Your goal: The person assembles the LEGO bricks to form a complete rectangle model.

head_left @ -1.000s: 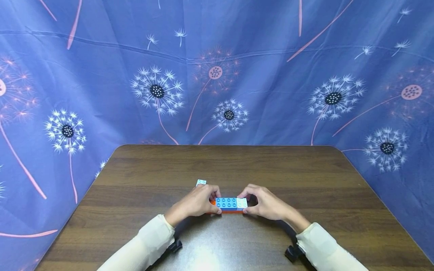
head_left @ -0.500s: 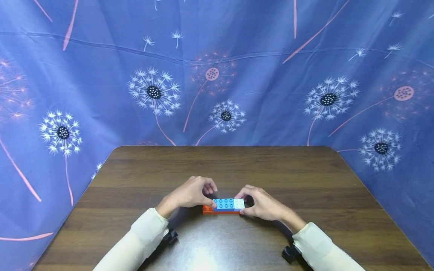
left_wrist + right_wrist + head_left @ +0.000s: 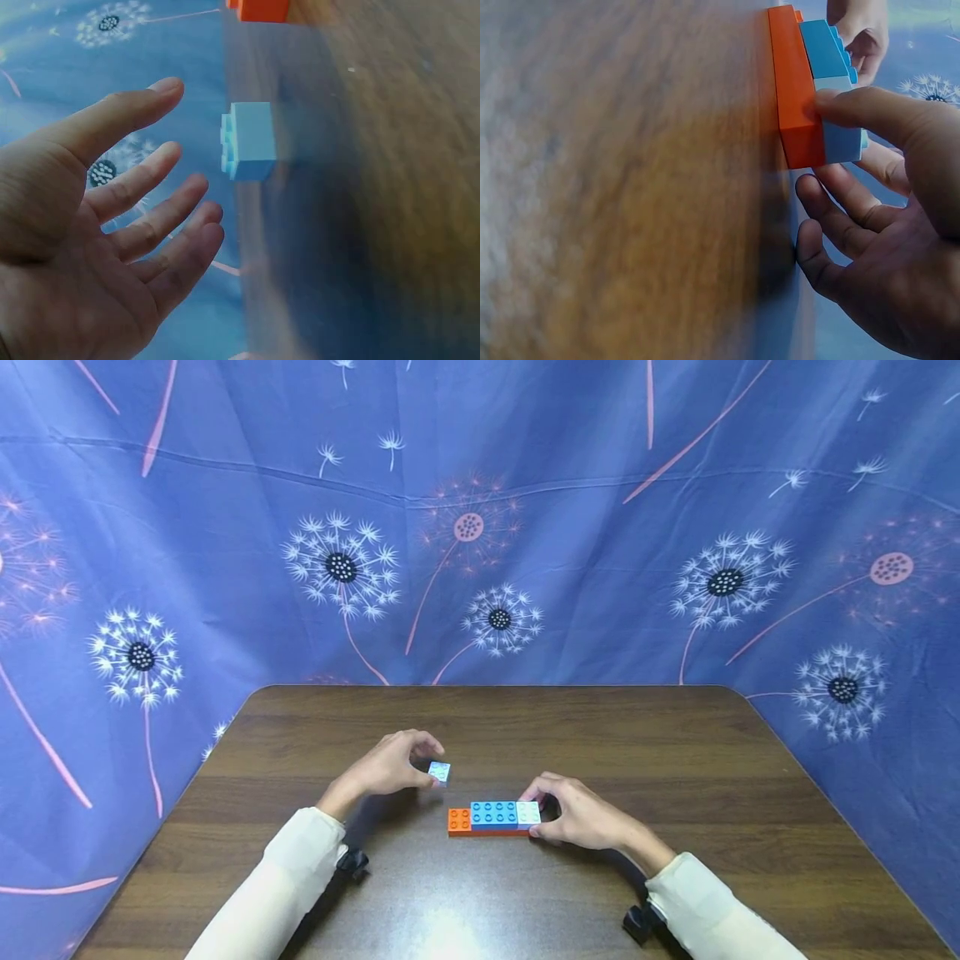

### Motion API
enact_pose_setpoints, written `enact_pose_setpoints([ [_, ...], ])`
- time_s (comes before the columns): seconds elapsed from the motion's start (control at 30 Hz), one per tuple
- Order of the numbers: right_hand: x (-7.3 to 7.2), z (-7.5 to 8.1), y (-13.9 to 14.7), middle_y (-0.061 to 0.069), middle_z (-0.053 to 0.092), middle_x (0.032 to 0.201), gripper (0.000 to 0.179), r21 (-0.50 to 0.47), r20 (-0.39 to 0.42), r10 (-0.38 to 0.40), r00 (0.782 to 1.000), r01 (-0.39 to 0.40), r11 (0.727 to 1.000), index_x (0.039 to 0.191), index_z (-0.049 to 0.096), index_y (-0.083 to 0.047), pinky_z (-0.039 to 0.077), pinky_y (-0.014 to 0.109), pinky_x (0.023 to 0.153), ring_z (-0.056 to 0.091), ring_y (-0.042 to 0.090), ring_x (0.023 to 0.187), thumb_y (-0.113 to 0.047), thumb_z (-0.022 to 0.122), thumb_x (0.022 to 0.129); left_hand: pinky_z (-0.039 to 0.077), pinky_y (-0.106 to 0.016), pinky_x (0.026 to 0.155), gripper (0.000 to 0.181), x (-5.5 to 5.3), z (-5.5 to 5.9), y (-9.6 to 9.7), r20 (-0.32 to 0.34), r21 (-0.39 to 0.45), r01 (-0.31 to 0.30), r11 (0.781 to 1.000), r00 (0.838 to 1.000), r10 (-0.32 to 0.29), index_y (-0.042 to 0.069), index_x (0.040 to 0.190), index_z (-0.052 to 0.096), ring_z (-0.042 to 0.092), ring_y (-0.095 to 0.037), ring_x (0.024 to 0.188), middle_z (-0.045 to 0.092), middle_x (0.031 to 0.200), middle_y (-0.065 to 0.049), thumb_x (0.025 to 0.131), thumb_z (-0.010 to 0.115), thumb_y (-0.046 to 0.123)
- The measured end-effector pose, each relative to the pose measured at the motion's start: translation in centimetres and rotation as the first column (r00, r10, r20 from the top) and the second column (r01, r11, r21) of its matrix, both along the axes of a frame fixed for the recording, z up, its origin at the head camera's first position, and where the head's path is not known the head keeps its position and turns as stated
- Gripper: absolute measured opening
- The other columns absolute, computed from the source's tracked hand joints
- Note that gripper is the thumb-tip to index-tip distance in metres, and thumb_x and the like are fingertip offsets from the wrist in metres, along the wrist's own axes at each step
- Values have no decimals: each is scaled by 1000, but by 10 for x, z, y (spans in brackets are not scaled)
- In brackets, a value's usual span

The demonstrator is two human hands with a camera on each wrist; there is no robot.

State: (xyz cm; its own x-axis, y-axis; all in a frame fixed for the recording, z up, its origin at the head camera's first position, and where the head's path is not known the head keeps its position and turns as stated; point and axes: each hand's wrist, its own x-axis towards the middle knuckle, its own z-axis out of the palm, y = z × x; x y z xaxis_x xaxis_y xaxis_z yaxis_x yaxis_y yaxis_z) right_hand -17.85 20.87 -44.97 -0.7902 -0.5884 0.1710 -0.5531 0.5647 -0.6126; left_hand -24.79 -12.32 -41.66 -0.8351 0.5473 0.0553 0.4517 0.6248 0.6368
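A long orange brick (image 3: 459,821) lies on the table with a blue brick (image 3: 493,812) and a small light blue brick (image 3: 528,811) joined on top, side by side. Its left end shows bare orange studs. My right hand (image 3: 585,814) pinches the right end of this stack; in the right wrist view the thumb (image 3: 862,107) lies against the light blue and orange sides. Behind and left of the stack sits a loose light blue brick (image 3: 440,772), studs up. My left hand (image 3: 384,766) is beside it, thumb and fingers spread; the left wrist view shows a gap to the brick (image 3: 253,142).
The brown wooden table (image 3: 600,727) extends around the bricks on all sides. A blue cloth (image 3: 585,568) with dandelion prints hangs behind its far edge. A black wrist device (image 3: 352,863) is on the left sleeve, another (image 3: 637,924) on the right.
My left hand has let go of the stack's left side and moved back and left to the loose light blue brick. My right hand keeps its hold on the right end.
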Motion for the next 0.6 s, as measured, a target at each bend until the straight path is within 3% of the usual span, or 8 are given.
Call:
enact_pose_setpoints([
  [0.3, 0, 0, -1, -10, 64, 98, 33, 16, 18, -14, 1000, 14, 1000, 106, 69, -20, 50, 25, 81, 60, 6, 91, -11, 86, 78, 55, -49, 98, 44, -11, -15, -9, 84, 115, 7, 993, 996, -17, -4, 117, 68, 70, -33, 105, 74, 111, -19, 78, 83, 10],
  [0.5, 0, 0, 0, -10, 64, 98, 33, 16, 23, -9, 1000, 8, 1000, 106, 69, -20, 49, 23, 80, 60, 7, 91, -12, 85, 78, 54, -49, 99, 44, -13, -19, -11, 178, 195, 10, 981, 983, -45, -8, 119, 66, 69, -34, 106, 72, 113, -22, 80, 81, 4],
  [0.6, 0, 0, 0, -9, 64, 97, 33, 13, 26, -8, 1000, 8, 1000, 106, 69, -20, 49, 24, 80, 60, 9, 91, -12, 85, 78, 54, -49, 99, 44, -13, -20, -11, 188, 204, 17, 979, 981, -56, -8, 120, 66, 69, -34, 105, 72, 112, -22, 80, 80, 3],
])
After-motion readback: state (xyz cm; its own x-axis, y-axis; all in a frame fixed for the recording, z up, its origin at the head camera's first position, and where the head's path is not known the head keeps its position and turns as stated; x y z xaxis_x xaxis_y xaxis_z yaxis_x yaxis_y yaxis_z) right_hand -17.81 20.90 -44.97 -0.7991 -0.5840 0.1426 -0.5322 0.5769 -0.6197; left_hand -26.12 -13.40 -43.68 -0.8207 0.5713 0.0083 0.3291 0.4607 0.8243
